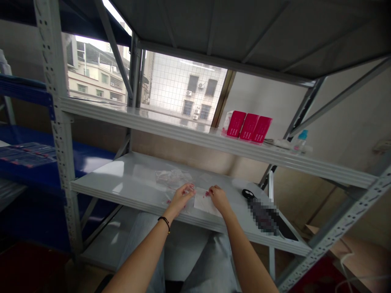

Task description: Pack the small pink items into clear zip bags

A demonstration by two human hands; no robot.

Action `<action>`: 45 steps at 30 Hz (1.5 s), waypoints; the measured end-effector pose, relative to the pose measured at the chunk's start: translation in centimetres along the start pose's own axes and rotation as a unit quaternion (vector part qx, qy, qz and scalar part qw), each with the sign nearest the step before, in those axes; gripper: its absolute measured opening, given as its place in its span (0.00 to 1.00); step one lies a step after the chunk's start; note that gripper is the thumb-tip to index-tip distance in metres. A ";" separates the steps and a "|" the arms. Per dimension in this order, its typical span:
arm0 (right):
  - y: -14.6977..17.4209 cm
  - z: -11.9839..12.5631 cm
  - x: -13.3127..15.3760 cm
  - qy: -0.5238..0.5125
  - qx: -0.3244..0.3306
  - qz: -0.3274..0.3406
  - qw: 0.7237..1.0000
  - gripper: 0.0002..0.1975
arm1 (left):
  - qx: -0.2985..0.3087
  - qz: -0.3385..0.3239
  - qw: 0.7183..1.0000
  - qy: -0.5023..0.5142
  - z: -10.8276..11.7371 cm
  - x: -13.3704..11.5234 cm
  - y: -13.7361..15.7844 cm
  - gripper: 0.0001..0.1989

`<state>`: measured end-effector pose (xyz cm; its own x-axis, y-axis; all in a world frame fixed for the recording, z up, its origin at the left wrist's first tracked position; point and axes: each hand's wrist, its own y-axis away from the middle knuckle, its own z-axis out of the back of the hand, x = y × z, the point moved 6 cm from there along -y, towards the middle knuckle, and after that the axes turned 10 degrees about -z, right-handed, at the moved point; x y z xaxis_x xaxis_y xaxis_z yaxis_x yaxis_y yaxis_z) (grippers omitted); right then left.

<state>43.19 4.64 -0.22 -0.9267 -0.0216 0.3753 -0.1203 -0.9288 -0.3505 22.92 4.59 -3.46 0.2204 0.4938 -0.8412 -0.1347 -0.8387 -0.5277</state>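
Note:
Over the lower grey shelf, my left hand [182, 196] is closed, its fingertips pinched together beside clear plastic. What it holds is too small to make out. My right hand [218, 198] is also closed, thumb and fingers drawn together above a white sheet [201, 201]. Small red pieces [207, 194] lie on the sheet at its fingertips; whether one is in its grip is unclear. Clear plastic bags [172, 177] are heaped behind my left hand. Another clear bag with red bits [168, 201] lies to its left, partly hidden by the hand.
A black-handled tool [248, 194] and a dark, pixelated object [264, 217] lie on the right of the lower shelf [100, 179]. Three red boxes [250, 127] and a blue-capped bottle [302, 140] stand on the shelf above. Metal uprights [55, 122] flank the left side.

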 end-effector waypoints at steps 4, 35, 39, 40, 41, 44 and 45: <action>-0.3 2.1 2.8 -0.096 -0.007 0.032 0.995 0.13 | 0.006 0.008 1.000 -0.006 0.0 0.1 0.0 0.20; 12.8 8.1 7.7 -0.343 -0.014 0.107 0.933 0.17 | 0.104 0.131 0.954 0.248 -1.6 -5.6 4.8 0.25; 15.8 7.0 10.0 -0.329 0.089 0.136 0.930 0.12 | 0.128 0.159 0.947 0.248 -1.5 -5.9 10.2 0.25; 16.3 6.4 10.1 -0.329 0.106 0.137 0.928 0.11 | 0.135 0.168 0.947 0.236 -1.3 -5.7 11.3 0.27; 16.7 5.7 10.0 -0.329 0.118 0.134 0.927 0.10 | 0.139 0.175 0.949 0.221 -1.1 -5.4 12.3 0.28; 17.7 3.2 9.0 -0.326 0.131 0.102 0.931 0.08 | 0.114 0.169 0.969 0.142 0.4 -4.2 14.3 0.27; 18.0 2.3 8.6 -0.323 0.134 0.090 0.933 0.07 | 0.092 0.156 0.978 0.100 1.2 -3.8 14.8 0.25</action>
<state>33.87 -13.12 -1.33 -0.5051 -0.3240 0.8000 0.1892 -0.9459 -0.2636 18.95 -9.39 -8.21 0.3224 0.1501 -0.9346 -0.3932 -0.8769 -0.2765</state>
